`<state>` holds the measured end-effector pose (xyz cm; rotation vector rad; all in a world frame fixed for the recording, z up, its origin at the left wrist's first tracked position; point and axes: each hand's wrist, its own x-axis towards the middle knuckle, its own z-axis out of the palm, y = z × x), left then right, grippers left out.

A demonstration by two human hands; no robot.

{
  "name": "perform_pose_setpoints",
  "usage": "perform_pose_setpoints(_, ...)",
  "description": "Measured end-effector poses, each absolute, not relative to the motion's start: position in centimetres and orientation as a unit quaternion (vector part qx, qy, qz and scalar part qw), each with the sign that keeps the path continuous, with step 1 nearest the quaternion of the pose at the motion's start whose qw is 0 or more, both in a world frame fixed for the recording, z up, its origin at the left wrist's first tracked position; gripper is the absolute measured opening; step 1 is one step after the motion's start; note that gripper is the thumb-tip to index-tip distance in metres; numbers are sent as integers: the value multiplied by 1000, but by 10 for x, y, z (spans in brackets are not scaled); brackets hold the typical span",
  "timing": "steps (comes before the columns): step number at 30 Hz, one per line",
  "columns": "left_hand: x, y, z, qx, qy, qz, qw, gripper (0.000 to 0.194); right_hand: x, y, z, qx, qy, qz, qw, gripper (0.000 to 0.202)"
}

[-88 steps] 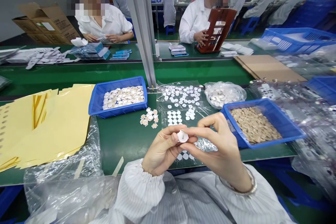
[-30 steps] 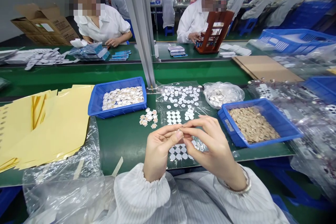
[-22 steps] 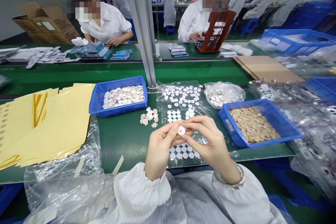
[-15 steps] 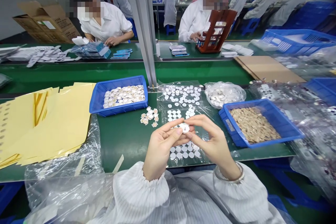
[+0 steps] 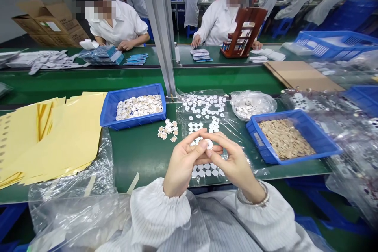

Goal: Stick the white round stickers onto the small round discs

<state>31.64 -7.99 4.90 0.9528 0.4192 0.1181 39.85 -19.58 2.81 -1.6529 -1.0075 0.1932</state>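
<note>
Between my fingertips is a small white disc, gripped from both sides above the table. My left hand pinches its left edge with thumb and fingers. On its right edge, the thumb and fingers of my right hand close in. Rows of white round pieces lie on clear plastic film under and behind my hands. More loose white discs are scattered further back on the film. Left of my hands sits a small pile of white-and-tan discs.
A blue tray of white-and-tan discs stands back left, and another blue tray of tan discs at right. Beside it is a clear bag of white pieces. Yellow sheets cover the left. A metal post rises behind. Two co-workers sit opposite.
Both my hands have shifted slightly left, still on the white disc, whose dark centre mark no longer shows clearly. Across the table, the right co-worker's hands have moved apart, one toward the stack of cards.
</note>
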Motion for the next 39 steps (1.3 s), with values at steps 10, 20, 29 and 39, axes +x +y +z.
perform_pose_setpoints(10,315,-80,48,430,197,54,879,64,393,-189,25,-695,-384,138,591,32)
perform_pose_setpoints(20,315,-82,48,417,204,57,884,58,392,-186,27,-681,-363,150,618,34)
perform_pose_setpoints(29,314,-83,49,408,202,58,888,59,391,-186,28,-697,-328,177,613,34)
perform_pose_setpoints(39,314,-88,51,422,206,77,880,59,390,-187,32,-661,-280,249,650,30)
